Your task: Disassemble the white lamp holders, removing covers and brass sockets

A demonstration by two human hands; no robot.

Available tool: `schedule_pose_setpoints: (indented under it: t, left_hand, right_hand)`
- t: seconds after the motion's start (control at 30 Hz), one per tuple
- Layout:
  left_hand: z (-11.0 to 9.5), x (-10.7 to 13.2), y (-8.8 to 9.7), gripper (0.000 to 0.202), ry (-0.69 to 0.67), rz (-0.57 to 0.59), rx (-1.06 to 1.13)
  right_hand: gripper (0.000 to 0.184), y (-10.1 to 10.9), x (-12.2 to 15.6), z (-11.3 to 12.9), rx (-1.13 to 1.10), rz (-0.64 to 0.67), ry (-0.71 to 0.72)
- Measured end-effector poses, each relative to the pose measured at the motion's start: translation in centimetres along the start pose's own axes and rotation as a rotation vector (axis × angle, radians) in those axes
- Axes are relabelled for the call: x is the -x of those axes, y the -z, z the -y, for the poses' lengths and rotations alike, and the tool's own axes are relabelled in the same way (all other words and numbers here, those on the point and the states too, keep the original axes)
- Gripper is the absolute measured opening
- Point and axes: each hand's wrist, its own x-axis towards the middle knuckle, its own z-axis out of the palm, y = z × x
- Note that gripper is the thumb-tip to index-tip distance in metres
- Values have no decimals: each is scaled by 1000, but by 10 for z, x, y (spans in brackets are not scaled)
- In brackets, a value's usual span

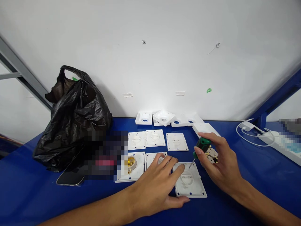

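Observation:
My right hand [222,160] is closed round the green and black handle of a screwdriver [202,145]. The screwdriver slants down to the left, its tip close over the upper part of a white square base plate [195,189]. That plate lies flat and has a round raised ring in its middle. Across the plate's left side, my left hand [156,186] grips it, index finger on the upper left and thumb at the front edge. Another white plate [148,158] is partly hidden behind the left fingers. Brass-coloured and pale round parts [211,153] lie behind my right hand, partly covered.
Three similar plates [176,142] lie further back, and one plate at left carries a round brass-fitted lamp socket [131,164]. Several white box covers [144,118] stand along the wall. A black plastic bag [77,119], a phone [70,175] and a white cable [254,142] flank them.

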Motion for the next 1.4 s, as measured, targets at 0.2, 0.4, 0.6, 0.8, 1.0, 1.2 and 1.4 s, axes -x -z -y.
schedule_pose_setpoints:
  t: [0.2,0.4,0.6,0.8,1.0,1.2,1.4]
  left_hand:
    - [-1,0,-1,69,6,7,-6]
    - [0,0,0,67,3,-9,0]
    - [0,0,-1,66,-4,-16,0]
    - [1,0,-1,67,-3,-20,1]
    - [1,0,-1,67,5,-16,14]
    - [0,-1,0,68,10,12,14]
    - [0,0,-2,66,22,-4,20]
  right_hand:
    - [35,2,2,-1,24,0,32]
    - [38,2,3,-1,44,-4,40]
    - [36,0,1,0,48,-5,41]
    - [36,1,1,1,38,-13,15]
    - [39,1,0,0,32,-19,3]
    - [39,0,0,2,48,-32,3]
    - [41,3,-2,4,32,-16,48]
